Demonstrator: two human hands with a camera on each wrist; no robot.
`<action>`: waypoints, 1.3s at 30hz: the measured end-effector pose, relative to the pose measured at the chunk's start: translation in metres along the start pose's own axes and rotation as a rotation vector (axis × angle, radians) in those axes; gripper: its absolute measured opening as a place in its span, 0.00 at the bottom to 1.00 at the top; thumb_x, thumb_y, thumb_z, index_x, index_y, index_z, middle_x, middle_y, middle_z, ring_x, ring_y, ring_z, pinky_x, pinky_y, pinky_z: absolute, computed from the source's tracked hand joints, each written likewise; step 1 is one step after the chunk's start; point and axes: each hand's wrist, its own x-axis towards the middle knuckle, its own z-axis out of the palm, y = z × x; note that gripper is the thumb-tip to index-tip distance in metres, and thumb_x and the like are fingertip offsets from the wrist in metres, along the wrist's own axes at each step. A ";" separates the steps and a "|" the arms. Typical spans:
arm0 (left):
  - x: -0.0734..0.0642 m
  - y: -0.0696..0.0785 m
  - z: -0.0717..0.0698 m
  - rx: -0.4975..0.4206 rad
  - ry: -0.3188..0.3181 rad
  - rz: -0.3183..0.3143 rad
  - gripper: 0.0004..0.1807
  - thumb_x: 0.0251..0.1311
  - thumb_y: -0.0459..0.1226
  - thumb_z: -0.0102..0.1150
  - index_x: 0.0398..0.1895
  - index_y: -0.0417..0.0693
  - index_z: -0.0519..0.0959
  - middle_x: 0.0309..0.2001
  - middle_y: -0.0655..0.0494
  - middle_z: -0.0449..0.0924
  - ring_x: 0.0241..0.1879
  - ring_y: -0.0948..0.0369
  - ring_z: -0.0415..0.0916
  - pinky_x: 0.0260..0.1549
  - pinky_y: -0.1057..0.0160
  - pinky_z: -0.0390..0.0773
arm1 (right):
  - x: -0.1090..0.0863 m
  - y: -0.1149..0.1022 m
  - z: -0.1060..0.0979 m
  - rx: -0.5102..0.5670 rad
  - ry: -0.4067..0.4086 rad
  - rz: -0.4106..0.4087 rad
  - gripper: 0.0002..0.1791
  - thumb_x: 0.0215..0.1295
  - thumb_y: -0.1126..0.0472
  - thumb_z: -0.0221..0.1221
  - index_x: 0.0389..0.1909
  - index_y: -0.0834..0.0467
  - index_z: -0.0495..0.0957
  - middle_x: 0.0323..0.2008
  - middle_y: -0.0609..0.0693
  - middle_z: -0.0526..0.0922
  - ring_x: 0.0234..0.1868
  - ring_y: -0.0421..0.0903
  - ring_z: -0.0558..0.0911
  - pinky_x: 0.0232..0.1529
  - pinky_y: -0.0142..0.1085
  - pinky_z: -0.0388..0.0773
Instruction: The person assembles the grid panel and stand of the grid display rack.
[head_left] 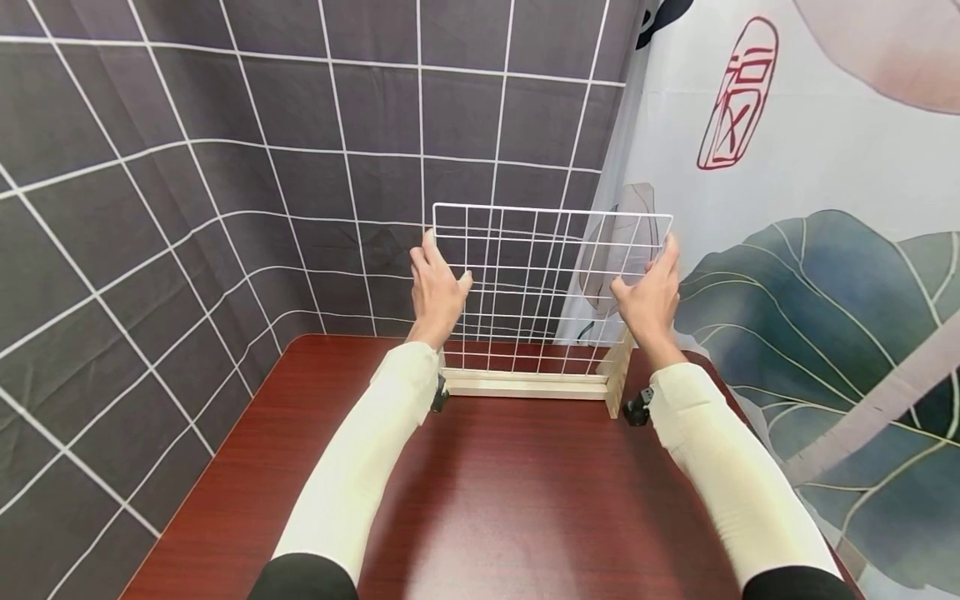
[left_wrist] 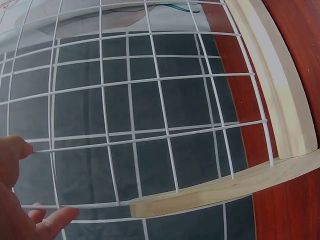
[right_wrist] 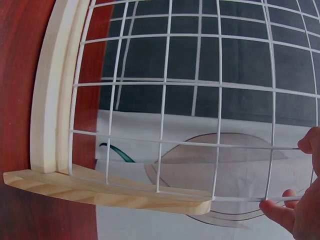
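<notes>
A white wire grid panel [head_left: 553, 209] stands upright above a pale wooden bottom rail [head_left: 525, 385]. Short wooden side pieces meet both ends of the rail, the right one [head_left: 618, 379] showing clearly in the head view. My left hand [head_left: 437, 287] holds the panel's left edge, thumb in front and fingers around the outer wire. On the opposite edge, my right hand [head_left: 649, 298] grips at about the same height, its thumb across the front. Both wrist views show the lower wires close against the rail and the wooden side pieces [left_wrist: 185, 201] [right_wrist: 110, 194].
The wooden stand sits toward the back of a dark red table [head_left: 517, 475]. Behind and left hangs a grey curtain [head_left: 285, 192] with white grid lines. A white cloth [head_left: 847, 167] with leaf prints hangs at the right.
</notes>
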 end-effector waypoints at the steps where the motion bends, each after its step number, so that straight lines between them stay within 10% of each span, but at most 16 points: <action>1: -0.001 -0.001 0.001 0.003 0.001 0.002 0.52 0.54 0.41 0.74 0.78 0.51 0.52 0.58 0.43 0.66 0.54 0.43 0.74 0.43 0.45 0.82 | -0.001 0.000 0.000 -0.001 -0.001 0.001 0.55 0.53 0.62 0.66 0.79 0.42 0.46 0.62 0.62 0.72 0.57 0.60 0.76 0.54 0.60 0.72; 29: -0.016 -0.014 0.011 0.039 0.007 -0.005 0.52 0.56 0.40 0.72 0.79 0.47 0.51 0.62 0.40 0.65 0.55 0.41 0.73 0.43 0.44 0.82 | -0.013 0.012 0.006 -0.053 -0.017 0.002 0.53 0.57 0.59 0.66 0.80 0.43 0.45 0.55 0.61 0.74 0.50 0.67 0.76 0.50 0.62 0.72; 39: -0.006 -0.020 0.007 0.057 -0.103 0.002 0.51 0.57 0.47 0.72 0.77 0.48 0.50 0.64 0.42 0.62 0.60 0.42 0.72 0.45 0.44 0.82 | -0.007 0.018 -0.003 -0.033 -0.134 -0.025 0.54 0.59 0.59 0.69 0.79 0.47 0.45 0.56 0.63 0.75 0.52 0.65 0.79 0.55 0.60 0.72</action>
